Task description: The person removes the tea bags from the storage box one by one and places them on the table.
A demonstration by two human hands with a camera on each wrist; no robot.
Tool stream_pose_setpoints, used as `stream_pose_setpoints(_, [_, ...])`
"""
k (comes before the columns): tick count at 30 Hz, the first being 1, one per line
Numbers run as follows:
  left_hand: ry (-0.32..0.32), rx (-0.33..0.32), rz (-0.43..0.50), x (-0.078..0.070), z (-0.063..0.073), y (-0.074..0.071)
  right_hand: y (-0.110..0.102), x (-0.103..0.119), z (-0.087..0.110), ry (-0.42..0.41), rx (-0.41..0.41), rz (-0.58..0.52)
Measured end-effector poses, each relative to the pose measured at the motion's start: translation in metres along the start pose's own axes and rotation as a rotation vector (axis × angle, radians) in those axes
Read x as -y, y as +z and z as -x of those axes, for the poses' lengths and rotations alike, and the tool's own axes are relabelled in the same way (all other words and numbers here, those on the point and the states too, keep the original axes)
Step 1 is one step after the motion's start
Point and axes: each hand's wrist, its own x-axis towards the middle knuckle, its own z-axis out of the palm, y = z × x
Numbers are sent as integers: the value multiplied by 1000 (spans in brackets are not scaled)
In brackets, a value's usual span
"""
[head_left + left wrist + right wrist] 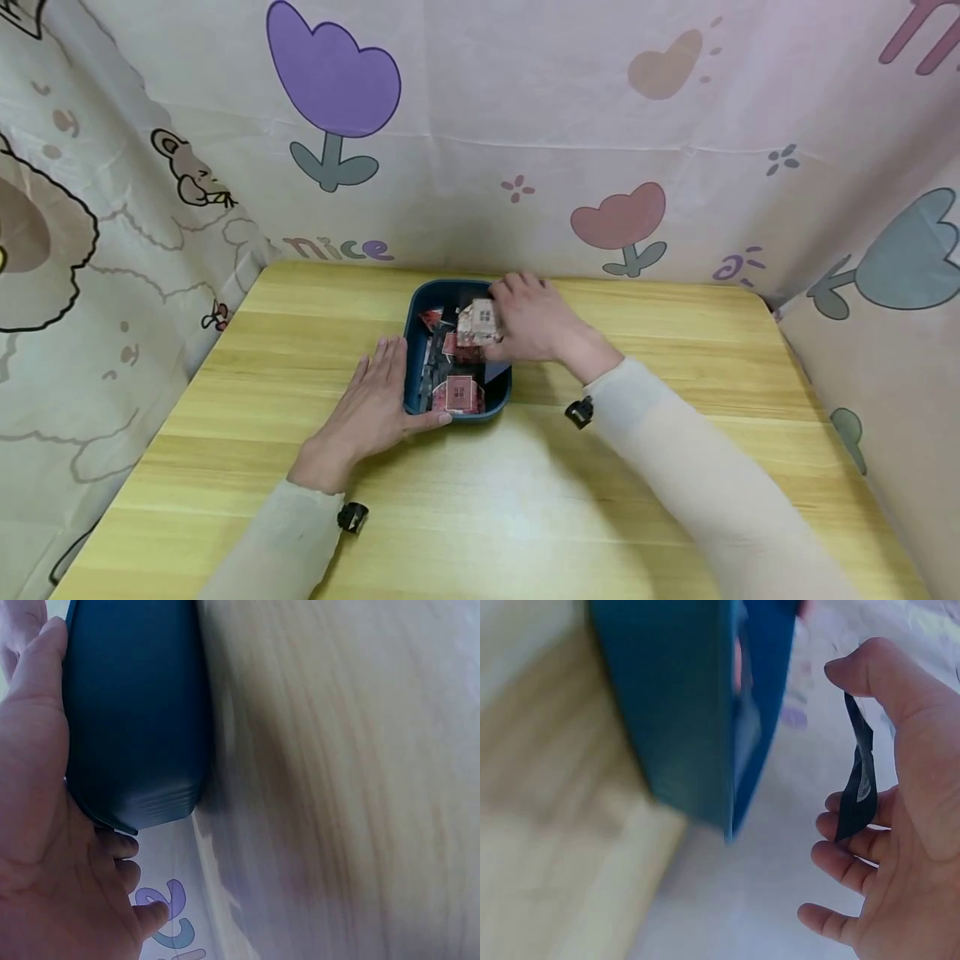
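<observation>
A dark blue plastic bin (507, 408) stands on the table, with several black sachets (460, 393) bearing red and pink labels inside. Over its right side, my right hand (536, 321) holds one small sachet (478, 322) with a pale printed face. The right wrist view shows this sachet (861, 769) edge-on, dark and slightly bent, between thumb and fingers, above rim height. My left hand (372, 406) rests against the bin's left side, fingers straight and thumb along the front rim. From the left wrist, the palm lies along the bin's outer wall (139, 712).
The light wooden table (300, 333) carries the bin near its back edge. A printed curtain (465, 100) hangs right behind the table and along both sides. Each sleeve cuff has a small black wrist camera (579, 412).
</observation>
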Motion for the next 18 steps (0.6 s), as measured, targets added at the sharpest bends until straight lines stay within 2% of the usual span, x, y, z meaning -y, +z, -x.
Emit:
stream_pose_setpoints(4, [-19, 6, 4, 1, 0, 2, -6, -34, 6, 62, -3, -29])
stream_pose_setpoints(10, [-29, 15, 10, 2, -1, 3, 1, -84, 15, 155, 19, -41])
stream_pose_setpoints(14, [-29, 17, 29, 2, -1, 2, 14, -105, 14, 205, 86, -33])
stream_pose_setpoints(18, [-34, 15, 40, 1, -2, 3, 32, -117, 6, 225, 150, -26])
